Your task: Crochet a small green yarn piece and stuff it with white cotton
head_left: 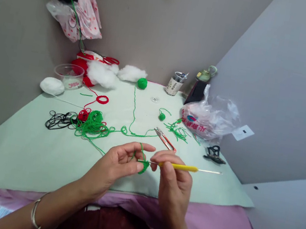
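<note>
The left hand (116, 163) pinched a small green crochet piece (144, 166) in a closed grip, while the right hand (173, 177) gripped the yellow crochet hook (182, 167), its tip in the stitches — work judged barely begun. Beyond, on the bench (17, 146), lay loose green yarn (92, 124), snips (165, 139) and — farther off — a finished-looking green ball (142, 83).

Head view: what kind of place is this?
Likely a home craft corner for crochet: tangled yarn and stuffing on a cloth-covered table, and the right hand holds a hook.
</note>
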### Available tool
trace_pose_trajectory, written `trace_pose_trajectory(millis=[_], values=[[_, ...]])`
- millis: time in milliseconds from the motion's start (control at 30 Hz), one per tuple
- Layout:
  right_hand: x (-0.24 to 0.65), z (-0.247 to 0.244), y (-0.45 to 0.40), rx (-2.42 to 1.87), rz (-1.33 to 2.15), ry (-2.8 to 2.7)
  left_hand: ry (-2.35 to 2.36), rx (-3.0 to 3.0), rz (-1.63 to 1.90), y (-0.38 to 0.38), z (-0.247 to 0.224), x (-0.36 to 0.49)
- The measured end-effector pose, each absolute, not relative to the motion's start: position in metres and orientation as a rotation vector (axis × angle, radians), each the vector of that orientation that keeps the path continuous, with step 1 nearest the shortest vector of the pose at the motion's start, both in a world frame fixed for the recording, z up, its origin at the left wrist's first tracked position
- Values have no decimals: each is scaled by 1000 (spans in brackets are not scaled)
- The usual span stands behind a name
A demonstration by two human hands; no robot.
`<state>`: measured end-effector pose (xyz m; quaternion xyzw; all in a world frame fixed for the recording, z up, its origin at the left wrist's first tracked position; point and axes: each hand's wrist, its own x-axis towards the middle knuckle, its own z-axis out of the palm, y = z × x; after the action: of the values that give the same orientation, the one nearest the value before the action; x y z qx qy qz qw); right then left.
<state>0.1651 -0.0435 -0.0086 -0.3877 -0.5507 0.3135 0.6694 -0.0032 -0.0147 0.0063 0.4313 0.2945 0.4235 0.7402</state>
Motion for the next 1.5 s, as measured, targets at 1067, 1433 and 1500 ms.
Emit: trace_pose_trajectory(millis=[1067,1433,1500], values=[[166,-13,-41,-790,931,-1064,659,978,904,-15,2,-4],[170,-10,-50,-877,782,-1271,754,1168,950,-14,-3,-8],[171,-8,-53,-940,629,-1405,809,1243,980,-15,-2,-6]])
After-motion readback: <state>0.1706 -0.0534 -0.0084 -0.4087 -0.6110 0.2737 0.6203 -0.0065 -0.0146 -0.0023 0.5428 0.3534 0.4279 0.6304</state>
